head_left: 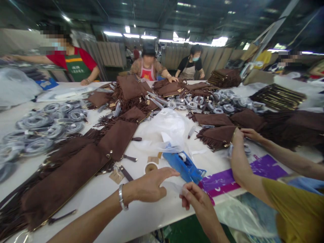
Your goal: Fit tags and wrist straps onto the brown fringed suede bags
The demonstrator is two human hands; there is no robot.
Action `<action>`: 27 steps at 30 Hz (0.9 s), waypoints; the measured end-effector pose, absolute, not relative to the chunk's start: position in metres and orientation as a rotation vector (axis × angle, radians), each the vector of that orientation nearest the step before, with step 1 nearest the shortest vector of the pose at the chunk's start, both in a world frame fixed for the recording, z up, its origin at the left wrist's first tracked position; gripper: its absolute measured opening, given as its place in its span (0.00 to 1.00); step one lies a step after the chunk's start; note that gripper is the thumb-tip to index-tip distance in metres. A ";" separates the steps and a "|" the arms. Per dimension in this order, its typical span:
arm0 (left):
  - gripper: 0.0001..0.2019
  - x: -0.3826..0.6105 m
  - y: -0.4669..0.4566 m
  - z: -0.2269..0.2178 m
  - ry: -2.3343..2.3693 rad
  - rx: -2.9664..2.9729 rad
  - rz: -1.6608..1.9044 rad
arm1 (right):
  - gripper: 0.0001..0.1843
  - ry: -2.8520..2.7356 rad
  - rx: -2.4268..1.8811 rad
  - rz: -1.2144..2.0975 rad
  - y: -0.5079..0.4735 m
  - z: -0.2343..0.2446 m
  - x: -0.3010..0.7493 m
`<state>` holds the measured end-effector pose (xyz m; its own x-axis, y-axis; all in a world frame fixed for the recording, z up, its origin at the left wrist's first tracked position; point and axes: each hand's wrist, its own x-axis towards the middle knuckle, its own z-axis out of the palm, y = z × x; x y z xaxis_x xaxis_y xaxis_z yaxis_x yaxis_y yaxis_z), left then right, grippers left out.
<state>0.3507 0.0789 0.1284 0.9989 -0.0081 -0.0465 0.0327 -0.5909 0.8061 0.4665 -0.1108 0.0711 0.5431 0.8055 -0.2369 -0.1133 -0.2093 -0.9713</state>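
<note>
My left hand (149, 185), with a silver bangle at the wrist, hovers over the white table's near edge. Its index finger is stretched out, apart from the bent thumb. To its right, my right hand (198, 200) is closed in a pinch. A faint clear strip (173, 186), apparently tape, runs from the pinch towards my left hand; its far end is hard to make out. Just beyond both hands lies a blue tape dispenser (186, 165). Near my left hand are a tape roll (151, 167) and a brown bag (117, 135) with a cardboard tag (116, 176).
Fringed brown bags (67, 179) stretch along the left. Wrapped coiled straps (37, 119) lie beyond them. White plastic wrap (167, 126) sits mid-table. At right, a co-worker's arms (241, 158) handle another bag (221, 136) beside a purple plastic sheet (268, 168). Several people stand across the table.
</note>
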 end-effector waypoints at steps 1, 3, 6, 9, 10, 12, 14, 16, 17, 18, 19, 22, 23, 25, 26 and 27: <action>0.29 0.344 0.078 0.131 0.077 2.073 -0.083 | 0.18 -0.627 -1.541 0.976 -0.108 0.076 0.462; 0.18 0.330 0.076 0.128 0.243 1.867 -0.104 | 0.18 -0.665 -1.507 1.030 -0.101 0.084 0.453; 0.08 0.310 0.073 0.111 0.497 1.652 -0.023 | 0.18 -0.649 -1.470 1.031 -0.089 0.086 0.438; 0.07 0.288 0.070 0.095 0.632 1.511 0.075 | 0.20 -0.491 -1.416 0.958 -0.080 0.074 0.420; 0.07 0.281 0.069 0.092 0.656 1.486 0.094 | 0.22 -0.446 -1.385 0.971 -0.078 0.069 0.413; 0.07 0.268 0.066 0.087 0.685 1.477 0.123 | 0.27 -0.428 -1.351 1.037 -0.075 0.059 0.397; 0.07 0.255 0.062 0.083 0.691 1.502 0.146 | 0.25 -0.480 -1.393 1.070 -0.074 0.052 0.379; 0.08 0.242 0.058 0.077 0.689 1.533 0.175 | 0.20 -0.543 -1.494 1.025 -0.073 0.050 0.364; 0.08 0.236 0.055 0.074 0.691 1.533 0.185 | 0.20 -0.578 -1.549 1.013 -0.071 0.050 0.359; 0.08 0.229 0.053 0.069 0.697 1.518 0.190 | 0.21 -0.623 -1.600 1.023 -0.069 0.051 0.355; 0.08 0.222 0.051 0.064 0.708 1.490 0.194 | 0.21 -0.687 -1.658 1.031 -0.066 0.051 0.354; 0.10 0.201 0.051 0.047 0.751 1.374 0.241 | 0.18 -1.009 -1.902 0.784 -0.051 0.054 0.365; 0.12 0.194 0.052 0.043 0.767 1.340 0.269 | 0.16 -1.148 -1.986 0.570 -0.044 0.054 0.371; 0.14 0.180 0.057 0.035 0.792 1.285 0.315 | 0.16 -1.405 -2.109 0.091 -0.028 0.053 0.384; 0.15 0.174 0.059 0.033 0.802 1.261 0.333 | 0.18 -1.515 -2.152 -0.088 -0.020 0.052 0.389; 0.16 0.167 0.061 0.032 0.810 1.235 0.350 | 0.19 -1.613 -2.191 -0.201 -0.012 0.049 0.394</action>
